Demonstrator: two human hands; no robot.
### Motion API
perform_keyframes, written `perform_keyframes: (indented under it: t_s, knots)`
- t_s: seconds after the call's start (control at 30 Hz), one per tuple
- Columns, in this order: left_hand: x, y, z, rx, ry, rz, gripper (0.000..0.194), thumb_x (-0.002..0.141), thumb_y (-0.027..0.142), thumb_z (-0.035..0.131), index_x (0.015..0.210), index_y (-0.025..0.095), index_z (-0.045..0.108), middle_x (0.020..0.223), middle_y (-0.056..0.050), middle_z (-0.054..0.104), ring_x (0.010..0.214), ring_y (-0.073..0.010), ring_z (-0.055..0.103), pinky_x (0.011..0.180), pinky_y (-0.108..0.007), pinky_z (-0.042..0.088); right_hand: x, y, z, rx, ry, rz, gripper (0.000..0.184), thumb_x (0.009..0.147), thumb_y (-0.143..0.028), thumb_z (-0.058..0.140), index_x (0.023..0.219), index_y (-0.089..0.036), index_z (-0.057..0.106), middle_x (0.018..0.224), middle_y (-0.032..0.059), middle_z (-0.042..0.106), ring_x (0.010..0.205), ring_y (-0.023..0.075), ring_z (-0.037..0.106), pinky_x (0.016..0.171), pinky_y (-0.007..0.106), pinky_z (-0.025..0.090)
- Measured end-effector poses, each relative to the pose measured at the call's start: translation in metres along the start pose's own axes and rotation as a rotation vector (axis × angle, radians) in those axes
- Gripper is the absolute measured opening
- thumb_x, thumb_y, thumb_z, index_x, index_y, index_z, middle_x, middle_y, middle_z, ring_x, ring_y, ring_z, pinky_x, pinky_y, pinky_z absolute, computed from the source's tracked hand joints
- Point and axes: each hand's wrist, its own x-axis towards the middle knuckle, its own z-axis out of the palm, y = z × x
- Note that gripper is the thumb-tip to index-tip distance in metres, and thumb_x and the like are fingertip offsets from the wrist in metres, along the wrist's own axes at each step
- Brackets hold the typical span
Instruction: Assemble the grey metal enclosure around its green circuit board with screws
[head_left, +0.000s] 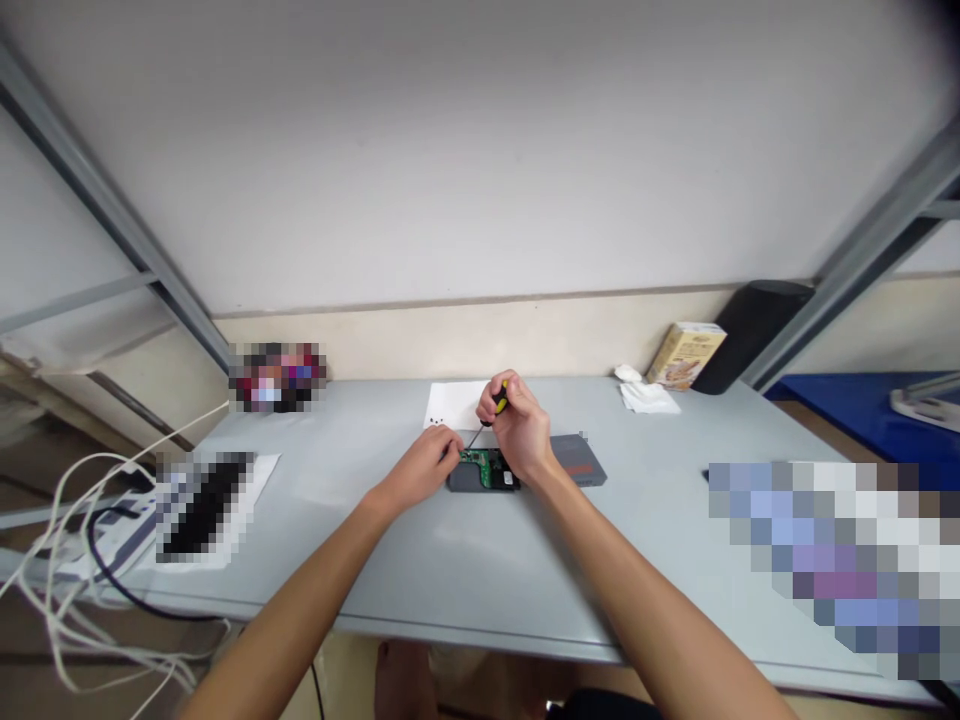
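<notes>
The opened device (484, 470), with a green circuit board (475, 456) exposed, lies near the middle of the table (465, 560). The left hand (435, 462) is at the device's far left corner, fingers together and bent; whether they grip its edge cannot be told. The right hand (519, 420) is closed around the yellow and black handle of a screwdriver (500, 397). The screwdriver is tilted, its shaft running down and left to the far part of the board, close to the left fingertips.

A flat gray cover (579, 460) lies just right of the device, partly behind the right wrist. White paper (452, 404) bearing small dark pieces (436, 421) lies on the far side. Farther right are crumpled tissues (646, 394), a yellow box (686, 355) and a black cylinder (752, 335). White cables (71, 600) hang at the table's left end.
</notes>
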Motion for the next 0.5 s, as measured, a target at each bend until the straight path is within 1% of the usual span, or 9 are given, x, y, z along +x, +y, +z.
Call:
perform_keyframes:
  t_s: [0.17,0.3,0.5]
  knots:
    - [-0.0002,-0.0003,-0.0002,-0.001,-0.003,-0.003,0.02,0.099,0.021,0.041,0.09,0.02,0.059,0.092,-0.005,0.064,0.093,-0.0221,0.059,0.089,-0.036,0.048,-0.0006,0.0011,0.0014,0.02,-0.004,0.013,0.028,0.095,-0.044,0.06,0.079,-0.023,0.052,0.065,-0.0016,0.044,0.058,0.0143,0.037,0.06,0.03,0.032]
    - [-0.0002,-0.0019,0.0006,0.002,-0.005,0.003,0.021,0.1,0.022,0.041,0.089,0.021,0.059,0.093,-0.005,0.065,0.094,-0.0222,0.059,0.089,-0.036,0.047,0.0007,-0.002,0.0011,0.046,0.013,0.018,0.029,0.097,-0.045,0.058,0.079,-0.023,0.05,0.064,-0.0022,0.041,0.057,0.0142,0.037,0.06,0.03,0.033]
    - [0.0001,-0.0002,0.0003,0.001,0.001,0.0,0.021,0.1,0.022,0.042,0.089,0.02,0.06,0.092,-0.005,0.065,0.093,-0.0222,0.06,0.089,-0.036,0.048,-0.0002,-0.0021,0.0009,0.016,0.013,0.026,0.027,0.095,-0.044,0.06,0.079,-0.024,0.051,0.065,-0.0016,0.042,0.058,0.0149,0.037,0.06,0.031,0.033]
